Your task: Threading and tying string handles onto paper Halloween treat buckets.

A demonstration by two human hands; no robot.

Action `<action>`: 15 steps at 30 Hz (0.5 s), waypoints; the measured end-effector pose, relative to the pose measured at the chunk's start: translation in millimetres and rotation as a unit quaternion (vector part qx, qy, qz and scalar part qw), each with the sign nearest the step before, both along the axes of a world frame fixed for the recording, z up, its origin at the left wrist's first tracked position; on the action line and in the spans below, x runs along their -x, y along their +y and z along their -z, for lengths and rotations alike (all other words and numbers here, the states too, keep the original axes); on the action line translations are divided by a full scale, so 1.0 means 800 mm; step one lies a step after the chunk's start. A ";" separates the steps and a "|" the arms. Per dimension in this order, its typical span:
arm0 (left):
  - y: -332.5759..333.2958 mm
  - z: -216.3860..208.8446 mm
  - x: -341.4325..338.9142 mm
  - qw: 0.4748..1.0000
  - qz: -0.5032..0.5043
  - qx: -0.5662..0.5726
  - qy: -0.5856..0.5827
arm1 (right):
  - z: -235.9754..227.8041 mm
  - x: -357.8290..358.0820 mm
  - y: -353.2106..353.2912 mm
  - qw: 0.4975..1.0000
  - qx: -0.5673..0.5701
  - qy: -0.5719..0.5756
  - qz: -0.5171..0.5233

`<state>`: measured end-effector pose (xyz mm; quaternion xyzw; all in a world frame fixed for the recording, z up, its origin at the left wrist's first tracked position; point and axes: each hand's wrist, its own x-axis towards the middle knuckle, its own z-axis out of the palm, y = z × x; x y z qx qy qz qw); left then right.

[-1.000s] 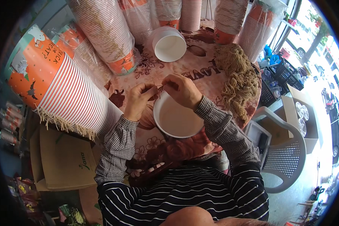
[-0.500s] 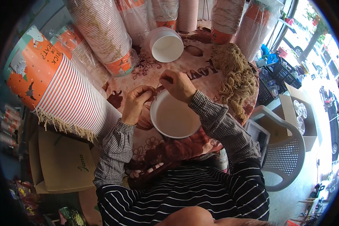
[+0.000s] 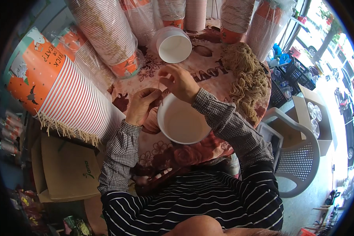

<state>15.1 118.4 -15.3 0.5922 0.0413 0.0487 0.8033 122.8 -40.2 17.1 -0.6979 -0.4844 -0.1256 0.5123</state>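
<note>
A white paper tub (image 3: 185,124) stands on the table in front of me, its wide mouth facing up and its inside plain. Beside its far-left rim, my left hand (image 3: 142,105) is closed in a pinch, with a thin strand of twine (image 3: 161,101) just visible at the fingertips. My right hand (image 3: 179,82) is raised over the tub's far rim, the fingers bent and slightly apart; I make out nothing held in them. A loose heap of tan twine (image 3: 246,84) lies to the right on the patterned tablecloth (image 3: 187,155).
Another white tub (image 3: 175,49) lies on its side farther back. A tall stack of orange nested tubs (image 3: 76,96) leans in from the left, twine ends along it. Plastic-wrapped stacks (image 3: 106,33) line the back. A cardboard box (image 3: 69,169) and a grey plastic chair (image 3: 297,157) flank me.
My right hand has shifted a little left and away from me, its fingers loosening. The left hand stays pinched near the tub's rim.
</note>
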 end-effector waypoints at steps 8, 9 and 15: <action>-0.004 0.010 0.005 0.997 -0.034 0.062 0.009 | 0.009 0.030 -0.033 0.984 0.110 0.124 -0.070; -0.001 0.011 0.005 0.998 -0.017 0.060 0.005 | 0.009 0.029 -0.031 0.983 0.106 0.131 -0.072; 0.000 0.010 0.011 0.999 -0.015 0.039 -0.018 | 0.010 0.024 -0.027 0.981 0.114 0.139 -0.066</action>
